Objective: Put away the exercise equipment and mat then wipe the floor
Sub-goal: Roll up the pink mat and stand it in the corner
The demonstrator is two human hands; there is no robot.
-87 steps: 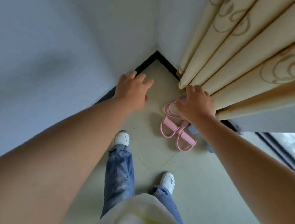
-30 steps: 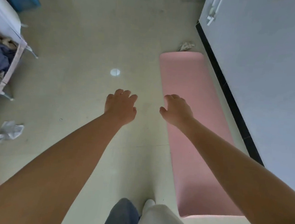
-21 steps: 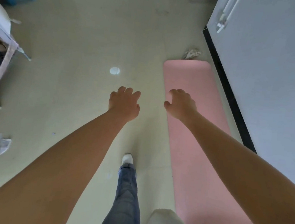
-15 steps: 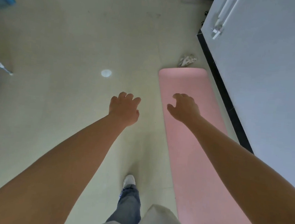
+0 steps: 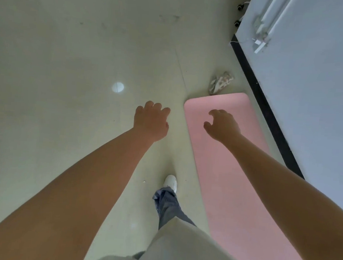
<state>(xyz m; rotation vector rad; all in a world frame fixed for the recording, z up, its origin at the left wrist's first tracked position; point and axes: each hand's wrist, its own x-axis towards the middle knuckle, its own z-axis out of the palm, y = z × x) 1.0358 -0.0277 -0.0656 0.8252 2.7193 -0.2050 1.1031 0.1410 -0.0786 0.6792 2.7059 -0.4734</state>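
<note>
The pink mat (image 5: 230, 176) lies unrolled flat on the pale floor (image 5: 69, 58), its long side running beside the black skirting (image 5: 262, 96) of the white wall (image 5: 314, 101); a crumpled rag (image 5: 220, 82) sits on the floor just past the mat's far end. The right hand (image 5: 222, 125) hangs above the far part of the mat, fingers loosely curled and grasping nothing; the left hand (image 5: 151, 119) hangs over bare floor just beside the mat's edge, fingers relaxed, also empty. A white shoe (image 5: 170, 182) stands on the floor near the mat's left edge.
</note>
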